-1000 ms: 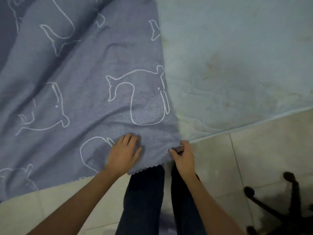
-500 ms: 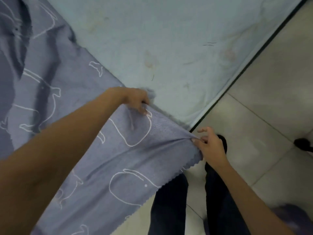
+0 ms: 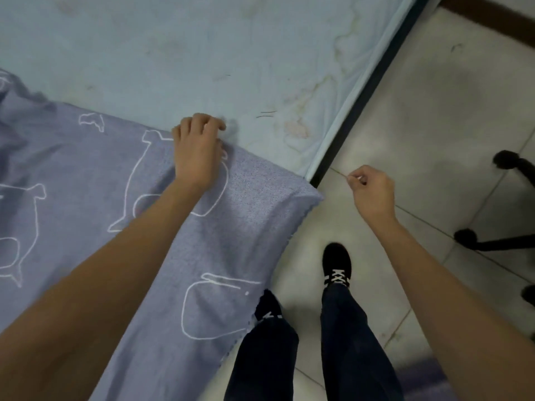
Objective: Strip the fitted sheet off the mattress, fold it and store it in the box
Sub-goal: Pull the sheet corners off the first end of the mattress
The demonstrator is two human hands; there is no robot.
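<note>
The fitted sheet (image 3: 86,198), blue-violet with white whale outlines, covers the left part of the pale blue, stained mattress (image 3: 260,53) and hangs over its near edge to the floor. My left hand (image 3: 199,153) lies on the sheet's far edge, fingers curled around the cloth there. My right hand (image 3: 373,189) hovers over the floor tiles to the right of the mattress corner, off the sheet, with thumb and fingers pinched together; a thin thread-like strand seems to stick out of the pinch. No box is in view.
The mattress's dark lower edge (image 3: 364,94) runs diagonally to the corner. A black wheeled chair base (image 3: 503,241) stands on the pale tiles at the right. My legs and black shoes (image 3: 337,267) are beside the hanging sheet. A dark skirting (image 3: 492,18) runs along the top right.
My right hand has let go of the sheet's corner and drawn away to the right over the floor. The left hand has carried the sheet's edge onto the mattress and laid it down.
</note>
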